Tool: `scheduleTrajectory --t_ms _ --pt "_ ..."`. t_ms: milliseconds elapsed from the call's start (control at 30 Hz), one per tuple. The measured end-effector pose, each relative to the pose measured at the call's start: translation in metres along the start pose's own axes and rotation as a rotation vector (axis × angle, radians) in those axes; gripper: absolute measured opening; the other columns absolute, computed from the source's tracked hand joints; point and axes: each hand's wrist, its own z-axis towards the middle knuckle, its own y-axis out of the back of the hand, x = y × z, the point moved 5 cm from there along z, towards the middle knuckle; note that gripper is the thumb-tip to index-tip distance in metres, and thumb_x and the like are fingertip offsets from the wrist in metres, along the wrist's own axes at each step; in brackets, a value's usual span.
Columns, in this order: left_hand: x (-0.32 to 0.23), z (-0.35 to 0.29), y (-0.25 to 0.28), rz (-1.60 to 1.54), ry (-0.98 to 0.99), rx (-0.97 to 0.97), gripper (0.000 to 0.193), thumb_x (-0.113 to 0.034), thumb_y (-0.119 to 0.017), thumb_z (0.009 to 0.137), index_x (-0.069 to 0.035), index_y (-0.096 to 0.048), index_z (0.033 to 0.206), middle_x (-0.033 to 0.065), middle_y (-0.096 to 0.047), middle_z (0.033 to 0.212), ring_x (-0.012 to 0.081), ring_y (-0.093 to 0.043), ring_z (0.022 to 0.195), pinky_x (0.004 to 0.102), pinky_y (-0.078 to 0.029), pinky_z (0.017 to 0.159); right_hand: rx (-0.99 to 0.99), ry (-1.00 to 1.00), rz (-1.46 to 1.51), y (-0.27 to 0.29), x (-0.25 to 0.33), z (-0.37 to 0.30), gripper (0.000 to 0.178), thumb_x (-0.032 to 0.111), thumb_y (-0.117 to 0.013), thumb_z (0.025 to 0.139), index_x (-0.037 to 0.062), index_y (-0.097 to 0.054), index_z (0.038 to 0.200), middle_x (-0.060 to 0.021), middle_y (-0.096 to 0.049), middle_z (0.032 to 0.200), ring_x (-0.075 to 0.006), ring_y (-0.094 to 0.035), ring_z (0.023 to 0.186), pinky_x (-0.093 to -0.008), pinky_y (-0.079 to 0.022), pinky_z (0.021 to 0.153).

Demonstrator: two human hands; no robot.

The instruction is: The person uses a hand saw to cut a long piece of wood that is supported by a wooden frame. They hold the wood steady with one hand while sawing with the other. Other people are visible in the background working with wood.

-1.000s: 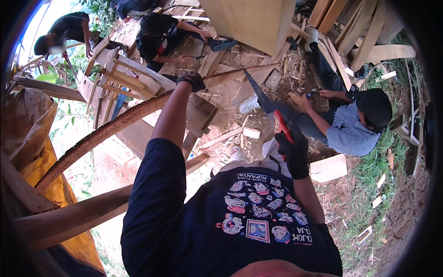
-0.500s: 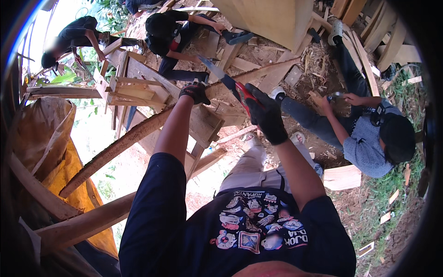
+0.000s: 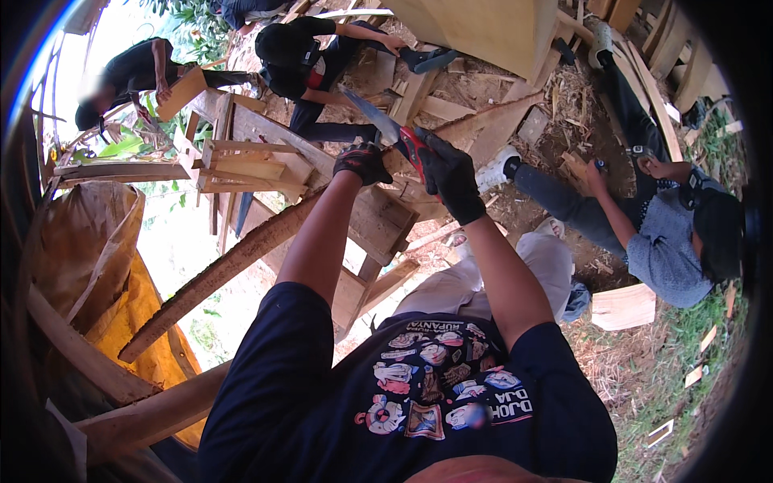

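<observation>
A long, rough-edged wooden board runs slantwise from the lower left to the upper right. My left hand, in a dark glove with red marks, is closed round its middle part. Just to the right, my gloved right hand grips the red-and-black handle of a hand saw. The saw's grey blade points forward and left, over the board and close beside my left hand. How deep its teeth sit in the wood, if at all, cannot be made out.
A stack of timber pieces stands beyond the board. Two people work at the far left, and another person sits at the right. A large panel stands ahead; an orange tarp hangs at left.
My right hand and the saw have moved forward and left, closer to my left hand, which keeps its hold on the board. The view has shifted slightly. The far-left person's wood piece shows more.
</observation>
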Motion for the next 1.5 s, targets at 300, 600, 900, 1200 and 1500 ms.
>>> scheduleTrajectory --t_ms 300,600,900,1200,1500 --pt "0.007 0.008 -0.001 0.040 -0.035 -0.023 0.087 -0.065 -0.090 0.070 -0.012 -0.078 0.137 0.0217 -0.076 0.135 0.0378 -0.072 0.126 0.0468 -0.055 0.111 0.038 0.053 -0.118 0.003 0.008 -0.014 0.033 0.016 -0.067 0.108 0.0035 -0.074 0.138 -0.0209 -0.079 0.128 -0.0340 -0.081 0.106 -0.0415 -0.066 0.088" --pt "-0.008 0.005 0.000 0.065 -0.013 0.039 0.080 -0.062 -0.086 0.078 -0.014 -0.075 0.142 0.0206 -0.077 0.134 0.0383 -0.073 0.126 0.0484 -0.056 0.110 0.109 0.152 -0.285 0.052 0.027 -0.074 0.033 0.013 -0.063 0.111 -0.0009 -0.069 0.140 -0.0231 -0.078 0.124 -0.0380 -0.080 0.101 -0.0435 -0.065 0.086" --pt "-0.023 -0.004 0.010 0.046 0.081 0.078 0.082 -0.048 -0.088 0.077 -0.010 -0.067 0.146 0.0190 -0.077 0.134 0.0389 -0.074 0.127 0.0487 -0.057 0.110 0.104 0.089 -0.126 0.017 0.017 0.009 0.034 0.013 -0.065 0.109 0.0020 -0.070 0.141 -0.0190 -0.079 0.125 -0.0330 -0.081 0.097 -0.0418 -0.064 0.080" --pt "-0.022 -0.001 -0.001 0.003 0.144 0.001 0.073 -0.046 -0.087 0.080 -0.012 -0.072 0.143 0.0187 -0.076 0.137 0.0376 -0.073 0.129 0.0485 -0.057 0.110 0.145 0.062 -0.273 0.022 0.005 -0.022 0.031 0.013 -0.068 0.105 0.0019 -0.073 0.134 -0.0210 -0.080 0.121 -0.0342 -0.080 0.094 -0.0435 -0.064 0.079" --pt "-0.033 -0.009 0.008 0.080 0.121 0.007 0.051 -0.034 -0.071 0.088 -0.010 -0.077 0.133 0.0201 -0.079 0.129 0.0383 -0.076 0.121 0.0484 -0.061 0.102 0.199 0.404 -0.628 0.101 0.063 -0.090 0.032 0.008 -0.066 0.107 -0.0024 -0.071 0.136 -0.0234 -0.078 0.125 -0.0362 -0.081 0.099 -0.0459 -0.065 0.085"
